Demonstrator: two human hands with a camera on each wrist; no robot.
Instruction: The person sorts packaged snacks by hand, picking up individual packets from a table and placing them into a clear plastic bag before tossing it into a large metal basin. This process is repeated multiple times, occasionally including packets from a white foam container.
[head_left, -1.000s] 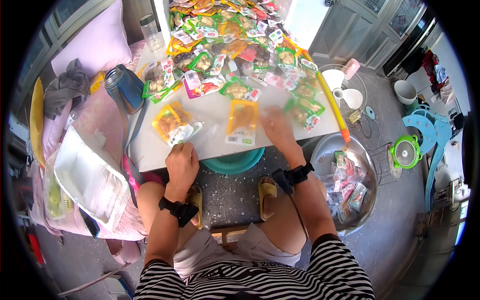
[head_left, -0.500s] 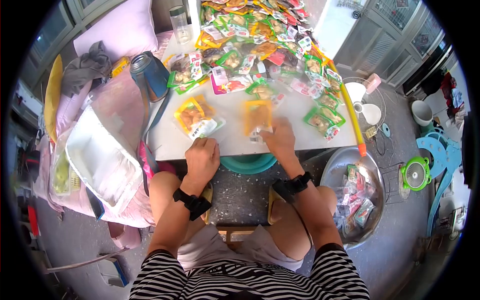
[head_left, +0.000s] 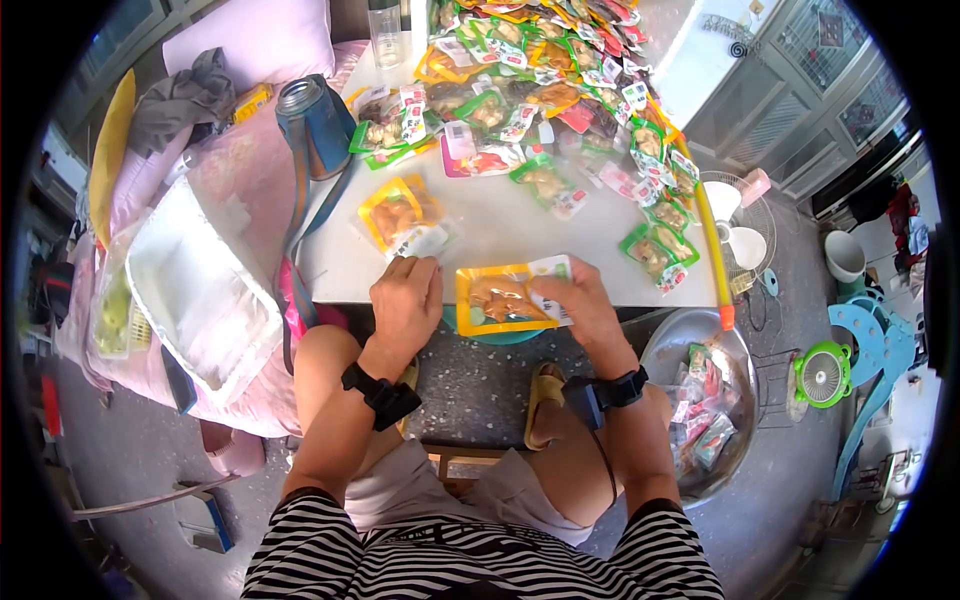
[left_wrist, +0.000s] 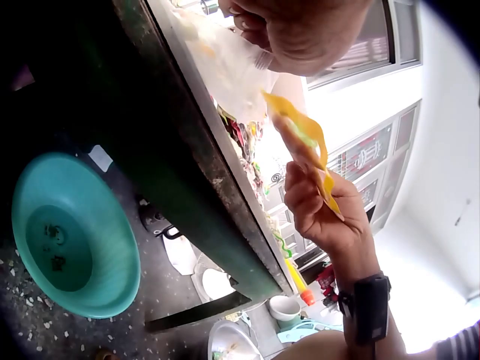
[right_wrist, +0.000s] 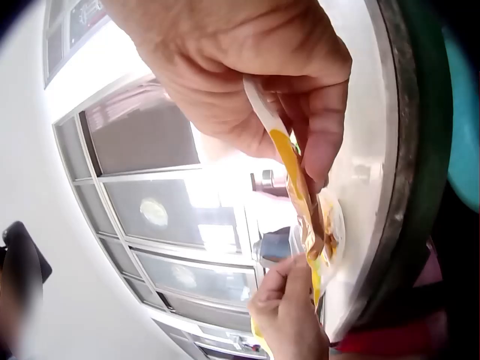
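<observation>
My right hand (head_left: 580, 300) pinches a yellow-edged snack packet (head_left: 497, 305) between thumb and fingers, raised at the table's near edge with its brown food side up. Edge-on, the same packet (left_wrist: 304, 139) shows in the left wrist view. My left hand (head_left: 407, 305) has curled fingers at the near edge, pinching the end of a clear plastic bag (left_wrist: 232, 64). More yellow snack packets (head_left: 398, 210) lie just beyond it, with clear film around them. In the right wrist view the left hand (right_wrist: 289, 307) is close to the raised packet's far end.
A heap of snack packets (head_left: 540, 45) covers the table's back, and several green ones (head_left: 655, 250) lie along its right side. A steel basin (head_left: 740, 400) of packets stands right, a teal basin (left_wrist: 124, 247) beneath. A blue flask (head_left: 318, 130) and white foam box (head_left: 200, 290) are left.
My right hand has picked up the yellow packet from the table, drawn it toward me and turned it sideways. The left hand has stayed by the near edge. The head view has shifted.
</observation>
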